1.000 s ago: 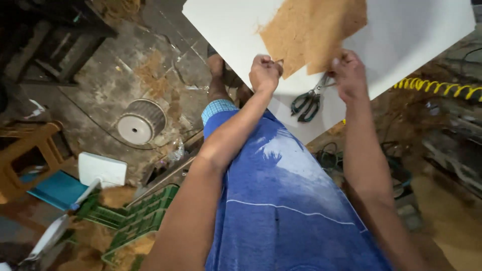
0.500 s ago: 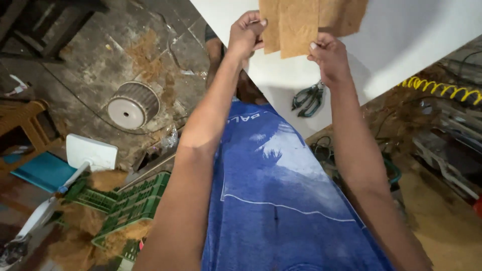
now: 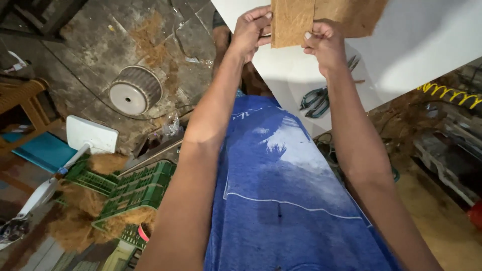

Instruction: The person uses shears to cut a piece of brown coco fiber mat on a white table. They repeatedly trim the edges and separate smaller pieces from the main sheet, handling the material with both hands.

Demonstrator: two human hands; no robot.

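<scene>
A brown, fibrous, seemingly folded mat piece (image 3: pixel 321 20) held above the white table (image 3: pixel 427 45).

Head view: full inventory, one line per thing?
flat brown fibre sheet: 1, brown, top centre, held over the board
white flat board: 1, white, top right
dark-handled scissors: 1, dark teal, on the board
round grey spool: 1, grey, floor, upper left
green plastic crates: several, green, lower left, with loose brown fibre
coiled yellow hose: 1, yellow, right edge
left hand: fingers pinch the sheet
right hand: fingers pinch the sheet

Both hands (image 3: pixel 253 30) on fibre mat (image 3: pixel 293 22)
</scene>
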